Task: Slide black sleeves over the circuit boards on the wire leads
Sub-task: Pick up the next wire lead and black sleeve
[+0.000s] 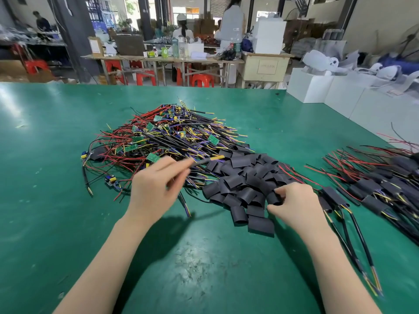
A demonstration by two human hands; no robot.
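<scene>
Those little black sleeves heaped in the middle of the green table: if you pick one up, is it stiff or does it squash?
Probably light and squashy: the black sleeves lie half-flattened and curled in a loose heap. The right hand pinches one with just its fingertips, so it likely weighs little. Being flattened, they seem unlikely to roll.

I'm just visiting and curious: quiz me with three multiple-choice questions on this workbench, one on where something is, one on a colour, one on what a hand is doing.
1. Where do the finished, sleeved leads lie?
A. right of the loose sleeves
B. left of the wire heap
C. on a stool

2. What colour is the table top?
A. white
B. green
C. red

3. What is the right hand doing?
A. lying flat
B. pinching a black sleeve
C. holding scissors

Answers: A, the sleeved ones sit at far right; B, the mat is green; B, its fingertips close on a sleeve.
</scene>
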